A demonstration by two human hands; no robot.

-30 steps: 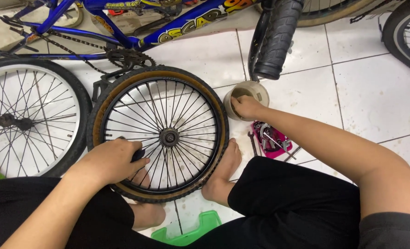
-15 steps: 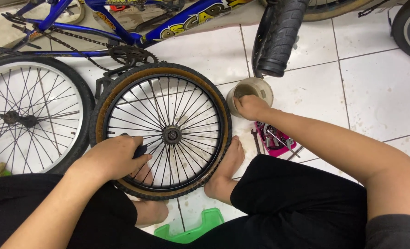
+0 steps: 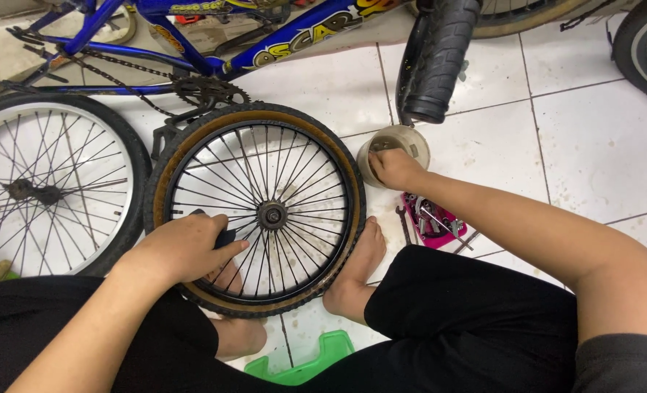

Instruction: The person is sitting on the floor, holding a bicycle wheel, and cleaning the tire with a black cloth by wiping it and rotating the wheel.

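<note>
Fingers of the right hand (image 3: 395,169) dip into a round tub (image 3: 394,151) on white floor tiles (image 3: 600,145), their pinch hidden; the left hand (image 3: 185,247) curls around a dark tool (image 3: 224,236) over the loose wheel (image 3: 258,207).

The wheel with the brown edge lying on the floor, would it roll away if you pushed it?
Probably not. The wheel lies flat on the tiled floor, so it would likely slide or spin. The left hand rests on it. Its thin spokes suggest it is fairly light and stiff.

Single head view looks steeply down, close, perhaps slightly forward
</note>
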